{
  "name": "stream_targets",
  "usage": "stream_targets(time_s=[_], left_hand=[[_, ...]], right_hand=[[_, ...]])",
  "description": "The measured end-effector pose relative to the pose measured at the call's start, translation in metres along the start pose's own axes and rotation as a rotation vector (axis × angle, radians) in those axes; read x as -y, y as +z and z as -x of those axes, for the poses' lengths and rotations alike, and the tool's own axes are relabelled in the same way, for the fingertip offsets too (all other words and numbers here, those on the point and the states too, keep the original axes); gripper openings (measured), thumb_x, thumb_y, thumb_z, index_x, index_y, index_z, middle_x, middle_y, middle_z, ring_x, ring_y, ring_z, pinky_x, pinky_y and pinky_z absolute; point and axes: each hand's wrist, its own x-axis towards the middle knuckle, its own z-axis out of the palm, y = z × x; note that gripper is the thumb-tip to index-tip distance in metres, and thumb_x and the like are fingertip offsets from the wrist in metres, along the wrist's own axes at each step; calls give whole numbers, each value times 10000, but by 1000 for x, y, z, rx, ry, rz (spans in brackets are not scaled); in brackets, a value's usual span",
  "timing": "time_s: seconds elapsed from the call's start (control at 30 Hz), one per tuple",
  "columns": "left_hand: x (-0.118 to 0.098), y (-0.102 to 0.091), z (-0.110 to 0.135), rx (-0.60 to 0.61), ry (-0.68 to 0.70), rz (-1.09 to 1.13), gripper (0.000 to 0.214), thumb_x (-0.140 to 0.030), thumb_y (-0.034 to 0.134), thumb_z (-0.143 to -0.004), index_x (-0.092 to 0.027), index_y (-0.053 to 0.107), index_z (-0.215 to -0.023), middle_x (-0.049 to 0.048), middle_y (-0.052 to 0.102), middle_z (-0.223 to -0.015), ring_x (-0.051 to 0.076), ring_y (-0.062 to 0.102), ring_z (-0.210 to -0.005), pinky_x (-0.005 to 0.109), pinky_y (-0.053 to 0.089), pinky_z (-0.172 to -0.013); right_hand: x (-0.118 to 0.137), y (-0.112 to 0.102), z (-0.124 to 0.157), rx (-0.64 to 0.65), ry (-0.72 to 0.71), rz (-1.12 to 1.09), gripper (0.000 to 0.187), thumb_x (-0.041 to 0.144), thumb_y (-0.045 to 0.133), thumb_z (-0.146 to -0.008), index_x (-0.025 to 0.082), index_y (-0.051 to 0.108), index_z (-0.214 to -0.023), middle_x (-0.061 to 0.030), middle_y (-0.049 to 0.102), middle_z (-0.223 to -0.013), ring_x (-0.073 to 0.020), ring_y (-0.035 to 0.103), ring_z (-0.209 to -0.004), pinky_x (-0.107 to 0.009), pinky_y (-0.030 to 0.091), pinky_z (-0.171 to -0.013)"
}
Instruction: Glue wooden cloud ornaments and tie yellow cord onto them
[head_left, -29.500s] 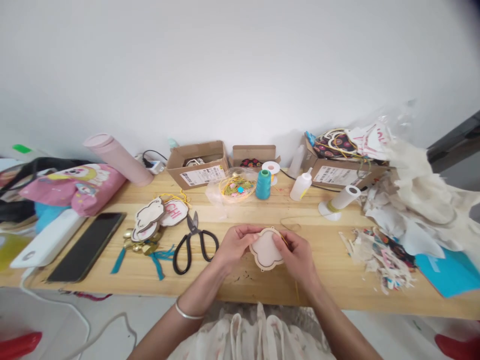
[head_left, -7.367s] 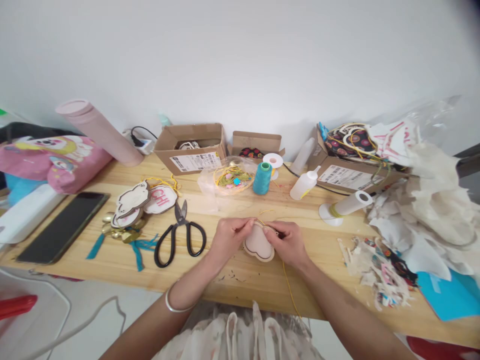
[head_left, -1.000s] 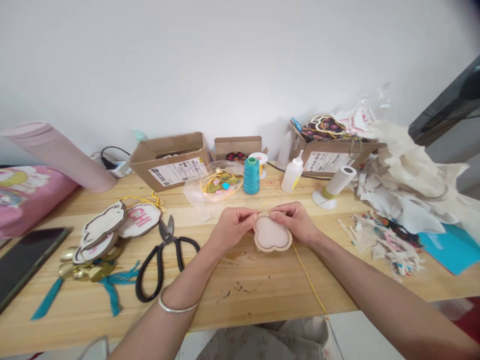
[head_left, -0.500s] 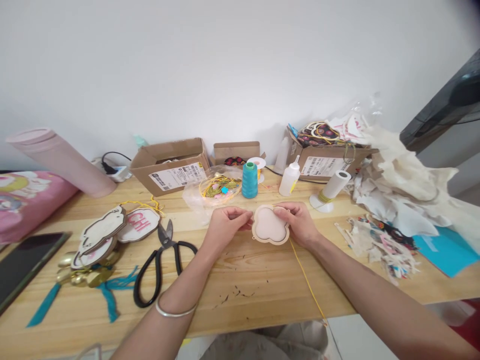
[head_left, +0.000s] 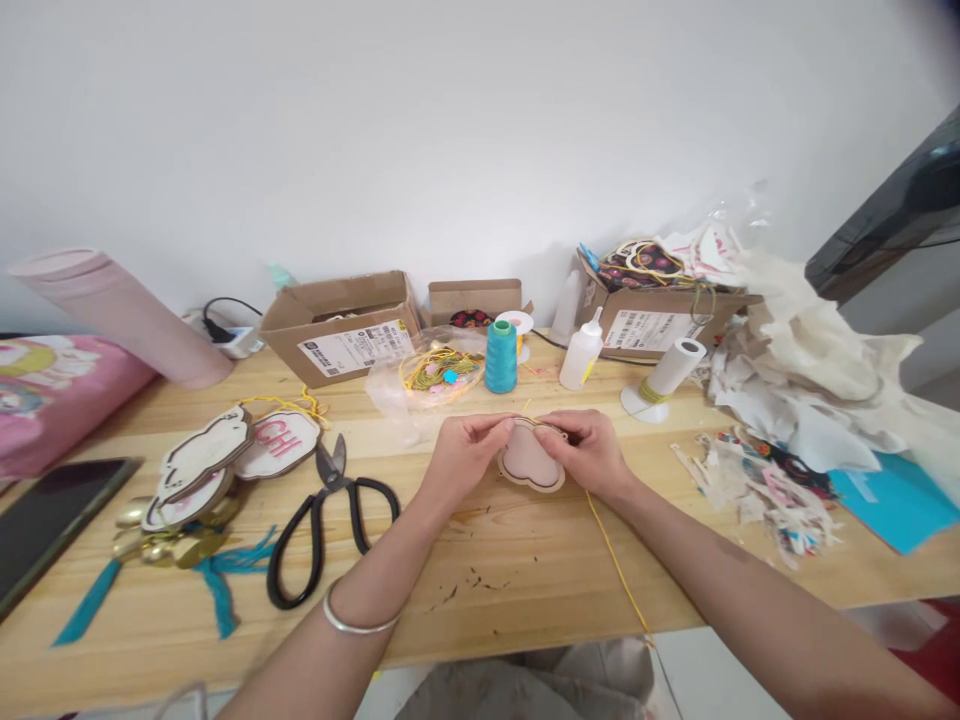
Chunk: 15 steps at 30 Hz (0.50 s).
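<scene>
Both hands grip a small cloud-shaped wooden plaque (head_left: 531,458) with a pale centre and a dark outline, held just above the table. My left hand (head_left: 469,452) pinches its upper left edge between thumb and fingers. On the upper right, my right hand (head_left: 589,450) presses its thumb on the face, fingers behind. A yellow cord (head_left: 616,562) runs from below my right hand to the table's front edge, and a short yellow end pokes up above the plaque. Black-handled scissors (head_left: 330,490) lie open left of my left forearm.
Finished-looking plaques (head_left: 206,450) and teal tassels (head_left: 219,595) lie at left beside a phone (head_left: 56,520). Behind stand a cardboard box (head_left: 337,330), a teal thread cone (head_left: 501,358), a white squeeze bottle (head_left: 580,352) and a white spool (head_left: 667,375). Fabric scraps (head_left: 772,495) cover the right.
The plaque has tilted and shifted slightly left. My left hand has moved from beside it onto its upper edge, and the short cord end now shows above.
</scene>
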Motion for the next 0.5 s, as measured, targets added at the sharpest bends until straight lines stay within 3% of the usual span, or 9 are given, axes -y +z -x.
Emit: stream_targets(time_s=[0.13,0.3,0.5], left_hand=[[-1,3,1,-90,-61,44,296,-350,549,-695,-98,696,-745,21,632,-605,144,564,-614,273,478,-628],[-1,3,2,-25,-9,68,338,-394,540,-725,-122,683,-864,19,648,-708,135,559,-658,259,468,-648],[0,5,2,-54,89,-72,328,-374,528,-741,-139,679,-911,33,679,-813,171,586,-755,266,463,-684]], right_hand=[[4,3,1,-24,-15,-9,199,267,539,-699,131,672,-640,7,490,-490,-81,389,-459,-209,318,-428],[3,3,-1,-72,132,-154,225,322,544,-699,151,690,-714,-28,610,-629,-118,483,-529,-220,393,-447],[5,4,2,-109,112,-122,222,310,535,-703,152,690,-698,-23,585,-584,-115,467,-513,-224,389,-443]])
